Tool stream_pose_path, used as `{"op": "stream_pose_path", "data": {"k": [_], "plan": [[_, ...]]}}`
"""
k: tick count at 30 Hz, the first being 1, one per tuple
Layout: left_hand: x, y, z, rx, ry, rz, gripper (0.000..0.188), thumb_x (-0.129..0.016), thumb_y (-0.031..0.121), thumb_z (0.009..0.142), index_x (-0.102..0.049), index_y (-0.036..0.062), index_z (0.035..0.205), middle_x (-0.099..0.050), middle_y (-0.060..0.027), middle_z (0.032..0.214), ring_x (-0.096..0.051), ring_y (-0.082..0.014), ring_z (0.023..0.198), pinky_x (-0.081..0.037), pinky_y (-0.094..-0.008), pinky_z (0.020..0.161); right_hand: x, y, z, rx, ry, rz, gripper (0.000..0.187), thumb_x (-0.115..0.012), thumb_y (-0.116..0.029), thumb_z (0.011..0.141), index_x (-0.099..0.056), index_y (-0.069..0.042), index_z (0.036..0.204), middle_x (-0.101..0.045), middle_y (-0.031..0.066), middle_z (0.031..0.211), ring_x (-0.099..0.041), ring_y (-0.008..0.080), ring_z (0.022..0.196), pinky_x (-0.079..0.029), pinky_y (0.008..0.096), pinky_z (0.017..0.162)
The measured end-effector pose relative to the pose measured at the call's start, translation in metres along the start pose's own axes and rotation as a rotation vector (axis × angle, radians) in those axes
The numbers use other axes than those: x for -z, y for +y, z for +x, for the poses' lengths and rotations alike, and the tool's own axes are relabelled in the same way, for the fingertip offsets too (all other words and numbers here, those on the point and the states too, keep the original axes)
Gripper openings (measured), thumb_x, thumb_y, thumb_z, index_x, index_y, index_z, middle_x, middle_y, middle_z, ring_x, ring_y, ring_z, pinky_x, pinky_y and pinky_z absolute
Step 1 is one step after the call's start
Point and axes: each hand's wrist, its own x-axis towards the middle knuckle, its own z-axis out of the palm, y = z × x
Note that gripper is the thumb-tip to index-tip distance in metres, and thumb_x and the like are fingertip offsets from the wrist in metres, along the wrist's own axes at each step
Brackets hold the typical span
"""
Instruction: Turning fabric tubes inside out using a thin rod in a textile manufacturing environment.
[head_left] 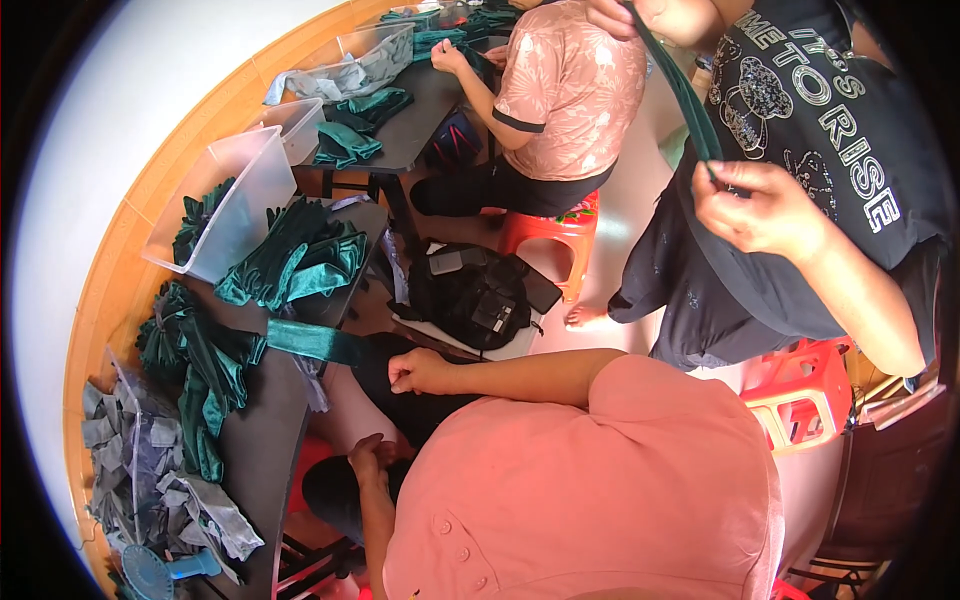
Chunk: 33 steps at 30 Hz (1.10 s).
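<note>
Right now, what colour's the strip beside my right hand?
The strip is teal green, clearest in the head view.

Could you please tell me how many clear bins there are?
4: a top bin, a small bin below it, then a large bin, and a lower-left bin; others may be hidden.

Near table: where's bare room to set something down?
Bare patch on the dark table, between the green velvet pile and the table's right edge, below the overhanging green strip. Crowded: left side, green pile and grey scraps.
</note>
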Motion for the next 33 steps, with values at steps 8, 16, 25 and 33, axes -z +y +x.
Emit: {"op": "stream_pose_path", "data": {"k": [8,16,25,33], "plan": [[0.0014,-0.0018,0.0025,0.005,0.001,-0.001,0.018,-0.059,0.006,0.081,-0.064,-0.0043,0.095,-0.067,-0.0171,0.067,-0.061,-0.0245,0.046,-0.046,-0.0308,0.040,0.0000,0.0004,-0.0003,0.025,0.013,-0.004,0.016,-0.072,-0.018,0.077,-0.062,-0.007,0.082,-0.064,0.0028,0.068,-0.058,0.0128,0.051,-0.047,0.0290,0.051],[0.0005,-0.0003,0.0001,-0.008,-0.012,-0.014,0.017,-0.060,0.006,0.081,-0.064,-0.0041,0.094,-0.067,-0.0173,0.067,-0.060,-0.0241,0.045,-0.046,-0.0309,0.040,0.0001,-0.0019,-0.0009,0.023,0.016,-0.017,0.017,-0.072,-0.019,0.077,-0.062,-0.007,0.082,-0.063,0.0027,0.067,-0.059,0.0130,0.051,-0.047,0.0291,0.051],[0.0006,0.0003,-0.0013,-0.012,-0.006,-0.017,0.017,-0.059,0.006,0.082,-0.064,-0.0043,0.095,-0.066,-0.0175,0.066,-0.059,-0.0236,0.045,-0.045,-0.0308,0.039,0.0003,-0.0024,-0.0015,0.001,0.012,-0.014,0.016,-0.072,-0.019,0.077,-0.062,-0.007,0.081,-0.063,0.0032,0.067,-0.059,0.0136,0.051,-0.047,0.0298,0.052],[0.0036,-0.0020,0.0020,-0.001,-0.018,-0.024,0.016,-0.058,0.006,0.083,-0.064,-0.0037,0.094,-0.066,-0.0172,0.066,-0.059,-0.0237,0.045,-0.045,-0.0311,0.040,0.0002,-0.0014,-0.0008,0.008,0.009,-0.007,0.016,-0.073,-0.019,0.075,-0.063,-0.008,0.080,-0.064,0.0032,0.066,-0.060,0.0145,0.051,-0.047,0.0306,0.051]]}}
